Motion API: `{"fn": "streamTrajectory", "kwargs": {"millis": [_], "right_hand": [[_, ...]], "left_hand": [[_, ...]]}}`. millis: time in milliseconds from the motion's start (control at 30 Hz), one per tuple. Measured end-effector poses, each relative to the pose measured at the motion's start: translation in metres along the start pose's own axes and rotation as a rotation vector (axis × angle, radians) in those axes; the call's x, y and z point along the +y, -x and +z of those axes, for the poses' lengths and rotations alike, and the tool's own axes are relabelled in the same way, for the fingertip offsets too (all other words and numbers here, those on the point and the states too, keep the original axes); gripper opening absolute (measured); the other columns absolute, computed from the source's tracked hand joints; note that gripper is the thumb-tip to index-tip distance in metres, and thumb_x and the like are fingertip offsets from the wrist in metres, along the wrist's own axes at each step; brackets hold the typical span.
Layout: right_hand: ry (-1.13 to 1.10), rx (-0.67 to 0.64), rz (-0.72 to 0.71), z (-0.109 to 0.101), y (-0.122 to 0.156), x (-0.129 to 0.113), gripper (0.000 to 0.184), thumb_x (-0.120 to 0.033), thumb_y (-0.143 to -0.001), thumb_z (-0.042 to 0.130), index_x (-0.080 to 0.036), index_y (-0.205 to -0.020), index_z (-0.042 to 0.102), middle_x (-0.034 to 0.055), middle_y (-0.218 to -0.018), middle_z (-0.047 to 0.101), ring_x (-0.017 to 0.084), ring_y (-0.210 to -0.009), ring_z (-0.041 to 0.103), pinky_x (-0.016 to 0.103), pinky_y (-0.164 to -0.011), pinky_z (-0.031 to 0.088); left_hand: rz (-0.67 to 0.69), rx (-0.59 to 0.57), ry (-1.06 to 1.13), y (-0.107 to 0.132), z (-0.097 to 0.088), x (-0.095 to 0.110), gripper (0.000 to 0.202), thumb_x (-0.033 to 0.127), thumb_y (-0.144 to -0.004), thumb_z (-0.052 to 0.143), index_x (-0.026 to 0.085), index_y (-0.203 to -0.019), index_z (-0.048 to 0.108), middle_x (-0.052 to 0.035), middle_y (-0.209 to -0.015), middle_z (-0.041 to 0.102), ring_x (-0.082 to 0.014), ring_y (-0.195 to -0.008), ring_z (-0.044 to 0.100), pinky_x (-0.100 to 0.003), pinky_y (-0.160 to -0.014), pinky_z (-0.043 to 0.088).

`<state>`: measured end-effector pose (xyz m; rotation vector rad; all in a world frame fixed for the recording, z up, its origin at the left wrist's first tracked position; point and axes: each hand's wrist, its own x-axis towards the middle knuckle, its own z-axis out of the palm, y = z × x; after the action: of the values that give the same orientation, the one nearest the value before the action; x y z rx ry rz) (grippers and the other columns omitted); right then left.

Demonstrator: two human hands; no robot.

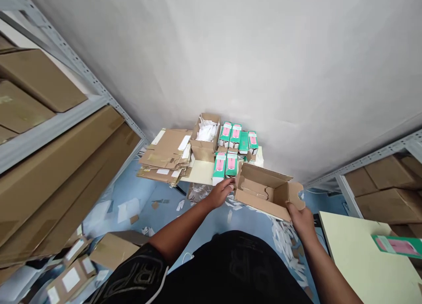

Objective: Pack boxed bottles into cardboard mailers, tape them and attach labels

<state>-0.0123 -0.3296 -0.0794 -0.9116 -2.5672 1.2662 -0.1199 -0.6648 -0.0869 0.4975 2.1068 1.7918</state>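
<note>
Brown cardboard box (pixel 260 181), open, low over a blue floor (pixel 145 194) strewn with paper scraps. Clamped on its right flap, the right hand (pixel 301 220) grip; at its left end the left hand (pixel 221 193), grip impossible to tell. Just behind the box, a cream surface (pixel 198 172) bearing green packets (pixel 226 163). Left of the box, flattened cartons (pixel 166 157). Beyond, white wall (pixel 231 53); to either side, metal shelving (pixel 49 130).

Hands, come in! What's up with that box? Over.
Right hand holds cardboard box by its corner. Left hand at its other end, beside green packets. Nothing in between.
</note>
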Motion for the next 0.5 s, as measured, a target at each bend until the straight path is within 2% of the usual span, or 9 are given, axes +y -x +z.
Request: {"fn": "streamTrajectory", "kwargs": {"millis": [100,267,367,500], "right_hand": [[-0.014,-0.045,-0.023,0.016,-0.007,-0.031,0.043,-0.053,-0.074,0.064,-0.015,-0.089,0.079,0.0151,-0.093,0.081,0.033,-0.094,0.075,0.036,-0.075,0.056],[-0.027,-0.133,-0.055,0.038,-0.040,-0.068,0.045,-0.053,-0.075,0.064,-0.014,-0.091,0.079,0.0154,-0.096,0.081,0.033,-0.095,0.075,0.035,-0.075,0.055],[-0.050,-0.210,-0.091,0.057,-0.066,-0.086,0.044,-0.052,-0.076,0.063,-0.014,-0.092,0.079,0.0144,-0.097,0.081,0.033,-0.094,0.074,0.034,-0.075,0.055],[-0.093,-0.321,-0.162,0.083,-0.095,-0.109,0.044,-0.051,-0.077,0.062,-0.014,-0.093,0.078,0.0134,-0.094,0.081,0.032,-0.092,0.074,0.033,-0.074,0.054]], "left_hand": [[0.004,0.059,0.015,-0.002,-0.040,-0.001,0.043,0.043,-0.094,0.048,0.018,-0.119,0.072,-0.0093,-0.103,0.075,-0.0256,-0.097,0.068,-0.037,-0.091,0.053],[-0.025,0.388,-0.069,-0.023,-0.091,0.003,0.038,0.046,-0.095,0.051,0.018,-0.107,0.073,-0.0078,-0.106,0.076,-0.0234,-0.098,0.070,-0.034,-0.090,0.054],[-0.086,0.540,-0.229,-0.042,-0.116,0.007,0.031,0.043,-0.091,0.056,0.020,-0.102,0.073,-0.0053,-0.100,0.077,-0.0223,-0.095,0.069,-0.031,-0.087,0.054],[-0.162,0.575,-0.480,-0.072,-0.147,0.014,0.026,0.037,-0.089,0.059,0.020,-0.103,0.074,-0.0036,-0.097,0.077,-0.0210,-0.091,0.069,-0.029,-0.083,0.052]]}}
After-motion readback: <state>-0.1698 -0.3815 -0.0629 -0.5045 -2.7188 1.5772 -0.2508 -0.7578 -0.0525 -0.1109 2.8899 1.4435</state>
